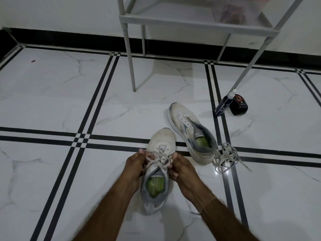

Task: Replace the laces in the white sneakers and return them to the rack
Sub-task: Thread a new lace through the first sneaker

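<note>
I have my left hand (134, 165) closed around a lace end (149, 160) on the near sneaker (159, 164), fingers curled tight with the flat white lace running out between them. My right hand (180, 168) is curled in the same way against the shoe's other side, pinching the lace where it crosses the upper eyelets. The sneaker stands upright on the floor (69, 101) between my two hands, toe pointing away from me, laces threaded across its front and a green insole showing in the grey-lined opening.

Just beyond and to the right lies the second sneaker (189, 131), also upright, toe away, with its eyelets bare. A loose lace (225, 156) sits in a tangled heap touching that shoe's heel.

Further right, a dark bottle (224, 105) with a white cap leans beside a small black container (240, 105); I cannot read their labels. The grey rack (191, 21) stands at the back against the wall, its legs on the white marble tiles, its lowest visible shelf holding something blurred that I cannot make out.
</note>
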`<act>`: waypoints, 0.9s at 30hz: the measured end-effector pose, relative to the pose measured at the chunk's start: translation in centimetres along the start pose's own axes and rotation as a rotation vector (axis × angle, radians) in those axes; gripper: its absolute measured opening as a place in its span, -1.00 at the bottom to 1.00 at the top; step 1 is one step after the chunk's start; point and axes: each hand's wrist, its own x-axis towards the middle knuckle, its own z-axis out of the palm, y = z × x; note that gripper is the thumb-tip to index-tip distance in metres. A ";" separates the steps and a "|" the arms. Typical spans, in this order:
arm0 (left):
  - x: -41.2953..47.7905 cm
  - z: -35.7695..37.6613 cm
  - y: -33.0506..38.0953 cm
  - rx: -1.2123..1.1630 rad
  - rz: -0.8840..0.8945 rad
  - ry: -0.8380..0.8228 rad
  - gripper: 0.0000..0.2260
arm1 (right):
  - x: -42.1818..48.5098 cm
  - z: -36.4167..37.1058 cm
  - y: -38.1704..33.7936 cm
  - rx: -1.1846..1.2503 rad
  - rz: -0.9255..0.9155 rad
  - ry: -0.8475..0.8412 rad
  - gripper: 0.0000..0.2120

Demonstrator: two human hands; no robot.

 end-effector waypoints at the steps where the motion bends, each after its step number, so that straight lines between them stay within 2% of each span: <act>1: -0.1 0.3 0.4 -0.025 0.003 0.033 -0.62 | 0.0 0.2 0.0 0.004 0.008 0.003 -0.73; 5: 0.0 1.3 0.9 -0.082 0.028 0.114 -0.62 | 0.2 0.9 -0.4 0.017 0.013 0.048 -0.71; 8: 0.5 1.2 1.1 -0.179 -0.014 0.153 -0.62 | -0.2 0.8 -0.4 0.106 0.019 0.060 -0.62; 10: 1.0 0.9 1.3 -0.201 -0.032 0.165 -0.62 | -0.5 0.6 -0.2 0.141 0.025 0.091 -0.64; 18: 1.3 0.9 1.3 -0.197 -0.060 0.167 -0.62 | 0.2 0.5 0.2 -0.118 -0.018 0.166 -0.65; 23: 1.8 0.9 1.4 -0.275 -0.095 0.183 -0.62 | 0.1 0.4 0.5 -0.148 0.002 0.181 -0.64; 25: 1.7 1.2 1.2 -0.215 -0.045 0.192 -0.62 | -0.1 0.3 0.3 -0.122 0.036 0.180 -0.65; 27: 1.1 0.8 1.0 -0.070 0.098 0.189 -0.66 | -0.7 -0.4 0.0 -0.091 0.047 0.180 -0.72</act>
